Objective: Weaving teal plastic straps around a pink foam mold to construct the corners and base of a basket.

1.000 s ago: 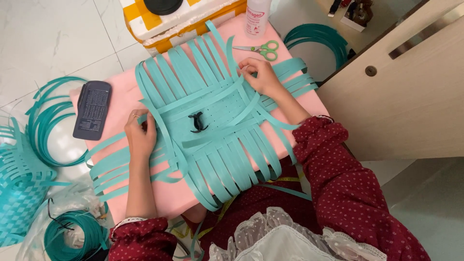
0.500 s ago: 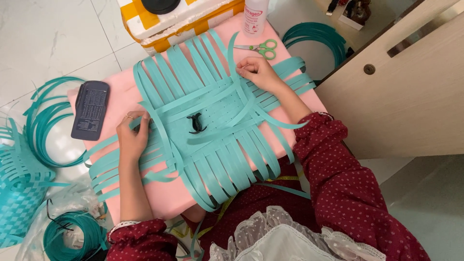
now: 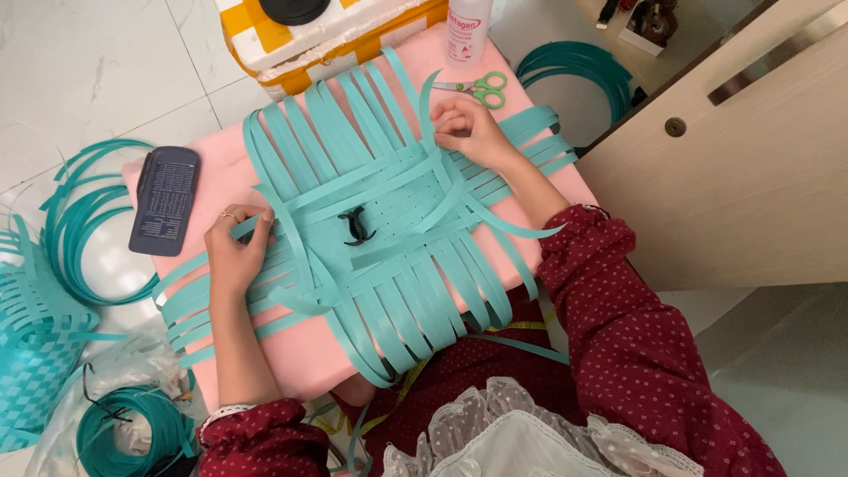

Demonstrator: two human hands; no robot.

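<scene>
Since the earlier frame the left hand (image 3: 234,252) has shifted little, fingers pinched on a side strip, while the right hand (image 3: 473,132) presses the teal woven mat (image 3: 380,230) flat on the pink table (image 3: 291,371), black clip (image 3: 355,226) anchoring its centre.

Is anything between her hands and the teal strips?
Nothing visible: the left hand and the right hand both rest directly on the woven teal strips. The black clip lies apart, mid-weave.

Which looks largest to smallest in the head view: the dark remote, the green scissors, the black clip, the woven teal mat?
1. woven teal mat
2. dark remote
3. green scissors
4. black clip
</scene>
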